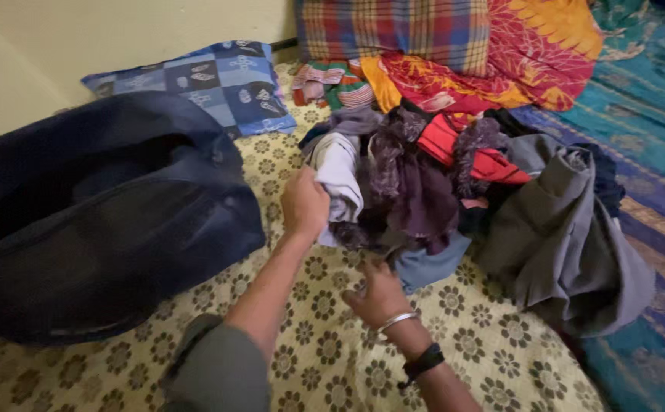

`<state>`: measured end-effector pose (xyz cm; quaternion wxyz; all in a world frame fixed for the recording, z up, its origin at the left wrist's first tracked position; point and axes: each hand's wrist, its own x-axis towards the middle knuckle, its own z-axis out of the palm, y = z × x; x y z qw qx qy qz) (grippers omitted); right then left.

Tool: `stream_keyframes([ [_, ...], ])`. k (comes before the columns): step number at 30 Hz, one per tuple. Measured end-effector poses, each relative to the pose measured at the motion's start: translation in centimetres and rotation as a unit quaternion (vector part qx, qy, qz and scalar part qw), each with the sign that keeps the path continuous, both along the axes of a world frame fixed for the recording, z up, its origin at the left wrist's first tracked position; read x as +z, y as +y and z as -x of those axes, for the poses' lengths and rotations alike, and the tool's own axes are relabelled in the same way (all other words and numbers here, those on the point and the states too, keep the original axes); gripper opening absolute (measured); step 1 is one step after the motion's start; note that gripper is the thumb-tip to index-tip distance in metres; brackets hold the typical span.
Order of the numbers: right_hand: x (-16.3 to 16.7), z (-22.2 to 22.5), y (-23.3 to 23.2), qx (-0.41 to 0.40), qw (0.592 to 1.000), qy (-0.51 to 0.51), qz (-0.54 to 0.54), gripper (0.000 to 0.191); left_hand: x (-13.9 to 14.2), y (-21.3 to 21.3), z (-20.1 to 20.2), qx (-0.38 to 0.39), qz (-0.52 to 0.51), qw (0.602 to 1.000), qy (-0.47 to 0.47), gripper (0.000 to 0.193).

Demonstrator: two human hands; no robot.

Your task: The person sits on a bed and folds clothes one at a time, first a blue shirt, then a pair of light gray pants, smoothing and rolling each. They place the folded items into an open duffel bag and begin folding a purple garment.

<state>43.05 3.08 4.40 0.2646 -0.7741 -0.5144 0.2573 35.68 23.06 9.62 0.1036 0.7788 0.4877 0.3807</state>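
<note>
Hands [304,204] clutching pale garment [338,174]

Single head-worn view, angled down and forward, fairly close over the clothes pile [439,175], perhaps seated.

Dim, warm indoor light, soft and even; no glare. Colours muted, fine grain throughout. Dark bag [96,221] nearly black, folds barely readable. Clothes pile [439,191] casts soft shadow on patterned bedsheet [332,358]. Slight motion blur on right hand [378,294]; frame edges softer, mild wide-angle stretch.
</note>
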Motion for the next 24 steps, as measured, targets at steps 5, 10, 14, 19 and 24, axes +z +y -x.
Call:
stream_keyframes([
  [5, -1.3, -0.8, 0.9, 0.002, 0.999, 0.044, 0.021, 0.076, 6.0, -3.1, 7.0, -0.073, -0.105, 0.978, -0.167, 0.015],
  [10, -3.8, -1.0, 1.1, 0.042, 0.999, 0.006, 0.012, 0.069, 6.7, -9.4, 18.4, 0.008, 0.131, 0.955, -0.265, 0.015],
  [14, -4.9, -1.9, 0.7, 0.070, 0.996, -0.037, 0.032, 0.057, -1.0, -16.4, 27.9, 0.155, 0.442, 0.802, -0.370, 0.030],
  [19, -2.8, -0.7, 0.3, 0.084, 0.988, -0.100, 0.079, 0.070, -12.7, -24.0, 36.2, 0.303, 0.602, 0.690, -0.263, 0.039],
  [24, -0.2, 3.0, -2.4, 0.144, 0.986, -0.040, -0.074, 0.075, -13.4, -25.6, 36.5, 0.223, 0.131, 0.965, 0.052, 0.045],
])
